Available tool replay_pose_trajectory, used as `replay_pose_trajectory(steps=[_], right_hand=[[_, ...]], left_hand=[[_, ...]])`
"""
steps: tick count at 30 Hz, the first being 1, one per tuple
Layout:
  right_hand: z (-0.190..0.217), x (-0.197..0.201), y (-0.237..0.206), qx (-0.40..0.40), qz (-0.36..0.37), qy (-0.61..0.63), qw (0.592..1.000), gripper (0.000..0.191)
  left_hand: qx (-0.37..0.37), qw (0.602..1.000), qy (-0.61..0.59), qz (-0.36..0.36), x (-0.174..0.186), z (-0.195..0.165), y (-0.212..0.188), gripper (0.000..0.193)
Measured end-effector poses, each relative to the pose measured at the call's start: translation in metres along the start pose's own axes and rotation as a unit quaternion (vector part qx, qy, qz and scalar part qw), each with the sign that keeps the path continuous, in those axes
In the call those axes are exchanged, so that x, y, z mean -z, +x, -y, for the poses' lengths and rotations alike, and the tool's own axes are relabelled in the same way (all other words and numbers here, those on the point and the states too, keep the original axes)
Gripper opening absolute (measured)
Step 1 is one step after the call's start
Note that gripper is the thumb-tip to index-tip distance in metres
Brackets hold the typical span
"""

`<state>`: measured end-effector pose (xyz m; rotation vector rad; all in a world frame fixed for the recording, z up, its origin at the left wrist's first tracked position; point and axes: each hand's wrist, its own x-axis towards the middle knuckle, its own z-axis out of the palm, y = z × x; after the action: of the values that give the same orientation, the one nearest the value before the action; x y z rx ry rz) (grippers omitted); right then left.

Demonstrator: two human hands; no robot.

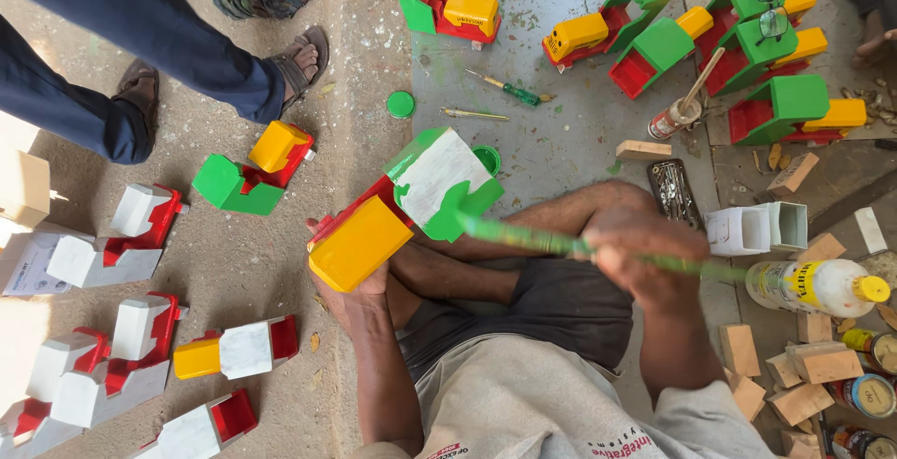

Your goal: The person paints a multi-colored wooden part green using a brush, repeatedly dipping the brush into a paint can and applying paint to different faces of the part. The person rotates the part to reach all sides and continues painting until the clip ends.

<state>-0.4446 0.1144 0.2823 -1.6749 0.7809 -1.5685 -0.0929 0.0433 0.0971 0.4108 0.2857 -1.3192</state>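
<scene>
- Toy truck [402, 211] of wood, with a yellow front block, red middle and a white cab partly painted green, sits tilted above the person's lap, near the middle of the view.
- At far left on the floor [252, 272], several white-and-red unpainted trucks [103, 366] lie in a cluster, and a pale cardboard box [23, 188] stands at the edge.
- Another person's legs in dark blue trousers and sandals [140, 57] stand at upper left, near a finished green, red and yellow truck [252, 174].
- Left hand [350, 291] cups the held truck from below, its grip clamped on the yellow block.
- Right hand [645, 258] has its grip closed round a green-smeared paintbrush [533, 238], whose tip touches the cab.
- A green lid [401, 104] and a green-handled screwdriver [509, 91] lie on the paint-spattered grey floor beyond.
- Upper right holds a row of finished trucks [738, 39], with a pair of spectacles resting on one.
- At right lie a white plastic bottle with a yellow cap and yellow label [818, 288], small labelled round tins [869, 394] and bare wooden blocks [794, 403].
</scene>
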Motion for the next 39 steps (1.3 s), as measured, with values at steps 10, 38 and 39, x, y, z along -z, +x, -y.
replay_pose_trajectory(steps=[10,38,39], right_hand=[[-0.001,0.036,0.001,-0.069,-0.087,0.040,0.993,0.023],[0.024,-0.020,0.036,0.033,0.092,-0.173,0.980,0.014],[0.025,-0.020,0.037,0.029,0.110,-0.171,0.979,0.014]], left_hand=[[0.033,0.993,-0.049,0.101,0.035,0.002,0.020,0.032],[0.009,0.998,0.003,0.057,0.011,-0.011,0.008,0.030],[0.009,0.999,0.005,0.053,0.009,-0.012,0.008,0.031]])
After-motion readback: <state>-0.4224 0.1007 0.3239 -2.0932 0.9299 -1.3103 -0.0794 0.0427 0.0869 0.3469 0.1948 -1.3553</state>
